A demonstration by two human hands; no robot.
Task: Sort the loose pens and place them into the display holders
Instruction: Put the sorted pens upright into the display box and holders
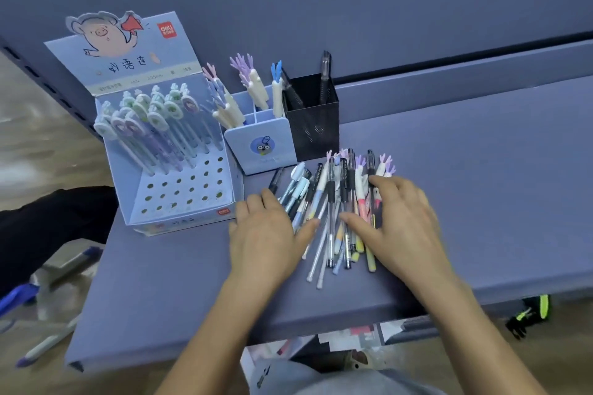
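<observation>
In front of the blue holder (261,151), on the person's side of it: the loose pens (333,202) lie in one fanned pile on the shelf (481,170), tips mostly toward the person. None sorted out of the pile yet, as far as I can see.

Left hand (266,234) lies flat on the pile's edge below the blue holder, fingers straight and spread, gripping nothing. Right hand (401,218) lies flat on the pile's far edge, further right of the blue holder, fingers straight over the pens, also gripping nothing. Both are palms down and bracket the pile.

Holders:
- blue holder: cream pens with hand-shaped tops
- black mesh holder (316,125), touching the blue holder's right side: dark and clear gel pens
- display box (179,189), just left of the blue holder: oval-topped pens in the back rows, front holes empty

Step, my read: spreading or squaring the pile to see the types, before any pick.

The pile mixes clear gel pens with black grips, pastel barrels and hand-topped ones. Next move calls for pinching one type out without dragging its neighbours. Hand-tops go to the blue holder, gel pens to the mesh. Pens overlap and will roll, so the other hand should pin the rest.
</observation>
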